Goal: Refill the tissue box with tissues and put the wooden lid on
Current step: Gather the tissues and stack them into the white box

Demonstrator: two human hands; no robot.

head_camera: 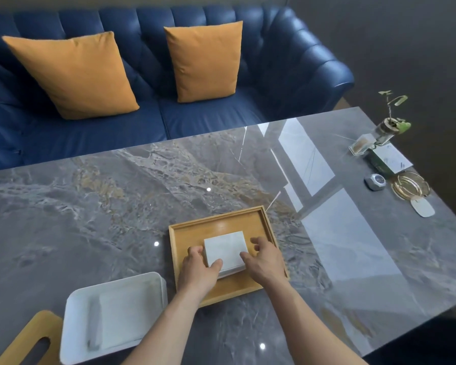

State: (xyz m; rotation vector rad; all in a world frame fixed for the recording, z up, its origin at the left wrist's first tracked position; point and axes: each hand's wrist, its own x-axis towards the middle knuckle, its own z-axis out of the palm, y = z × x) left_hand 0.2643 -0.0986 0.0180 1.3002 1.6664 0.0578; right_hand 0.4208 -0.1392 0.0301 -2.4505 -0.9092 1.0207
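Note:
A white stack of tissues (225,246) lies in a shallow wooden tray (216,223) near the table's front middle. My left hand (199,267) grips the stack's left side, thumb on top. My right hand (263,258) holds its right side, fingers curled over the edge. The open white tissue box (77,312) stands at the front left with some white tissues lying flat inside. The wooden lid (24,341), with a long slot in it, lies partly under the box's left corner at the bottom-left edge of view.
The grey marble table (116,206) runs right to a small potted plant (390,125), a card holder, a green-and-white box (388,159), a small silver object (375,181), a glass ashtray (410,185) and a white coaster. A blue sofa (221,117) with two orange cushions stands behind.

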